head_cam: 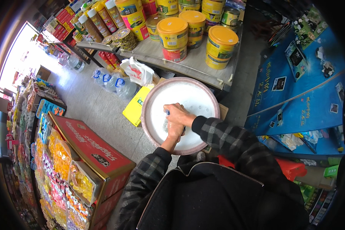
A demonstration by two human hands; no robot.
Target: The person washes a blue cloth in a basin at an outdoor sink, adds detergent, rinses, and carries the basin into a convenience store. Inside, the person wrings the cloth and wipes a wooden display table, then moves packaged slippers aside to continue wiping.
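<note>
A round basin with a pinkish rim [180, 80] stands before me, full of white suds [189, 97]. Both my hands meet over its middle. My right hand [179, 113] comes in from the right and is closed around a small blue-ended object [167, 112], mostly covered by the fingers. Just below it, my left hand [175, 129] touches the right one, its fingers curled around a dark part that shows at its right edge. Whether both grip one and the same object, I cannot tell. Wet foam clings to the skin.
Yellow tubs [172, 33] stand on a grey shelf [194, 61] beyond the basin. Left of the basin are a yellow box [136, 106], large water bottles [126, 87] and a white plastic bag [138, 72]. A red carton [95, 143] with packaged sweets is at lower left, blue display panels [296, 106] at right.
</note>
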